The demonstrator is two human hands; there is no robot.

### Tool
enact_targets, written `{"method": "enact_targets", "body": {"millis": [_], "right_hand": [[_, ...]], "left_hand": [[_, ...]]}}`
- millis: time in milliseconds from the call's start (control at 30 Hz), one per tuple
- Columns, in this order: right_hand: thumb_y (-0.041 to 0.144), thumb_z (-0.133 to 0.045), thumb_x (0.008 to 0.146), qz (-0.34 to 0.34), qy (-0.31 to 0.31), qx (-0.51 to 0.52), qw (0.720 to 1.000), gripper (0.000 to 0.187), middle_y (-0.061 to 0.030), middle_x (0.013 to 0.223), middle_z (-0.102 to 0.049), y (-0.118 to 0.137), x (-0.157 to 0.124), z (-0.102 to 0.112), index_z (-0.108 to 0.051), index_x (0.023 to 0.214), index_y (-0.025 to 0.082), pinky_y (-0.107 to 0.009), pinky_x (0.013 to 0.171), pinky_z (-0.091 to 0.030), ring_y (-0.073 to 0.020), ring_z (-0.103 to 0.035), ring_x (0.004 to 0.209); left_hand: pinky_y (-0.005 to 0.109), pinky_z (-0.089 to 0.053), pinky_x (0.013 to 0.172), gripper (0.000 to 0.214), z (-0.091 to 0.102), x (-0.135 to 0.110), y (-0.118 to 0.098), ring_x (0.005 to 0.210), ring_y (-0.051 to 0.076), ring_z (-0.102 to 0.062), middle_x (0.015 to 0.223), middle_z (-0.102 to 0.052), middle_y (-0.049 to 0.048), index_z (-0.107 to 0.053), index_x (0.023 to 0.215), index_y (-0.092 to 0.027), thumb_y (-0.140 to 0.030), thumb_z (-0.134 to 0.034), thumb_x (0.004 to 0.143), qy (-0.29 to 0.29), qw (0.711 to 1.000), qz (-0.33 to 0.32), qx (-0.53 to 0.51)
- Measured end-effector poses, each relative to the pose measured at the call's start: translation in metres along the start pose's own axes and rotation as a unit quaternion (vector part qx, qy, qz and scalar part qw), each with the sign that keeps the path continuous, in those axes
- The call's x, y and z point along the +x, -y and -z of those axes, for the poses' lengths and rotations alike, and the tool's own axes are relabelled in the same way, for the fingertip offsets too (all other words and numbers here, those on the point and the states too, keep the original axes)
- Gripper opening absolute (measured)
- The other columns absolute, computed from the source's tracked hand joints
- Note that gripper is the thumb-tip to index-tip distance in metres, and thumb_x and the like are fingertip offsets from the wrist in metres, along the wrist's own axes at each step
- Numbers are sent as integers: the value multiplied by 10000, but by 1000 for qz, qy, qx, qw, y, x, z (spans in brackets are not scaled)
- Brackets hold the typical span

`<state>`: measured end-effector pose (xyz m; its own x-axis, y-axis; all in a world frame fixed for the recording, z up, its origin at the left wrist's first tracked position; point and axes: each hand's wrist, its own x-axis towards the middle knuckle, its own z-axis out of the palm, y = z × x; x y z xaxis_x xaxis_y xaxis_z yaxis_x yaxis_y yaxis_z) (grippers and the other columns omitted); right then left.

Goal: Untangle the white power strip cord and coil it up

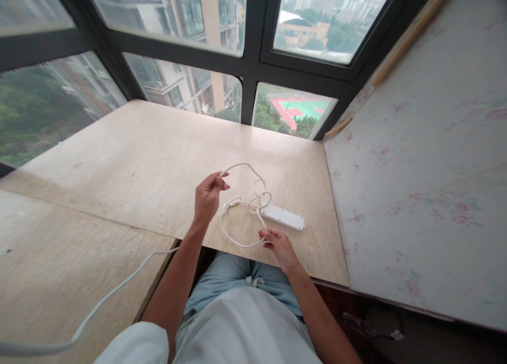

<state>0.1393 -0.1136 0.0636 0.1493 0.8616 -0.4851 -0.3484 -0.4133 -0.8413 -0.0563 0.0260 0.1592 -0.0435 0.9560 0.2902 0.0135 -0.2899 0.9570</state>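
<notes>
A white power strip (283, 217) lies on the stone sill, with what looks like its underside facing up. Its white cord (233, 239) runs in loose, tangled loops to the left of the strip. My left hand (209, 192) pinches the cord at the upper left of the loops, raised a little over the sill. Near the sill's front edge, my right hand (275, 242) grips another stretch of the cord between thumb and fingers, just below the strip. The plug end of the cord cannot be made out.
The beige stone sill (158, 158) meets dark-framed windows at the back. A wall with flowered paper (415, 195) bounds the right side. Another white cable (114, 292) crosses the lower left surface. Below the sill at right, a dark space holds a cable (368, 329).
</notes>
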Motion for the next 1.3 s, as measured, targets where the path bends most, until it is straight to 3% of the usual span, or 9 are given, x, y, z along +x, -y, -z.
{"method": "enact_targets", "body": {"millis": [167,333,533,733,833,933,1100,1300], "right_hand": [[472,-787,619,37,-63,-35,997,335,-38,799,-709,-9,16,18,-761,802,192,-257,596,-453,-167,-599,716],[447,-805,608,103,-111,19,988,309,-25,767,-687,11,30,33,-743,771,193,-251,586,-487,-146,-595,694],[446,-814,601,186,-178,4,966,354,-11,717,-678,48,52,63,-736,810,172,-224,528,-455,-116,-570,622],[514,-799,576,219,-219,-62,949,445,-27,694,-668,65,85,81,-732,822,149,-243,506,-430,-111,-526,566],[545,-755,609,215,-228,-115,943,456,-34,691,-672,63,95,80,-732,829,146,-268,536,-448,-128,-537,584],[495,-729,626,203,-195,-164,945,399,-53,736,-697,57,98,80,-728,830,152,-307,598,-488,-169,-590,663],[308,-641,635,242,-184,-225,926,375,-114,1029,-709,57,88,79,-705,978,170,-420,831,-501,-240,-644,921],[273,-574,746,309,-112,-255,909,385,-131,1148,-662,84,60,47,-662,1105,168,-408,857,-497,-242,-617,1026]], "left_hand": [[205,-410,489,215,2,22,-24,497,72,-485,608,-555,-13,-711,892,-155,-351,-627,862,-70,983,-47,-162],[197,-411,476,152,10,29,-35,491,51,-452,709,-584,4,-663,770,-158,-291,-663,844,-107,948,-13,-300],[184,-404,481,120,53,46,-24,447,30,-394,634,-514,-40,-625,763,-175,-217,-619,876,-189,905,12,-380],[188,-389,472,172,77,49,-3,436,39,-375,600,-488,-38,-588,729,-181,-209,-576,899,-239,903,52,-353],[189,-399,492,189,74,45,4,446,41,-393,598,-484,-44,-571,719,-178,-253,-597,891,-221,911,43,-345],[199,-424,529,192,63,38,1,497,49,-438,643,-512,-31,-571,709,-173,-269,-638,861,-183,921,22,-343],[248,-458,568,213,36,27,-12,579,84,-493,690,-556,5,-603,677,-167,-311,-701,800,-99,943,0,-318],[308,-486,654,271,8,17,-21,628,115,-527,683,-568,19,-663,708,-163,-419,-736,757,5,954,-12,-299]]}}
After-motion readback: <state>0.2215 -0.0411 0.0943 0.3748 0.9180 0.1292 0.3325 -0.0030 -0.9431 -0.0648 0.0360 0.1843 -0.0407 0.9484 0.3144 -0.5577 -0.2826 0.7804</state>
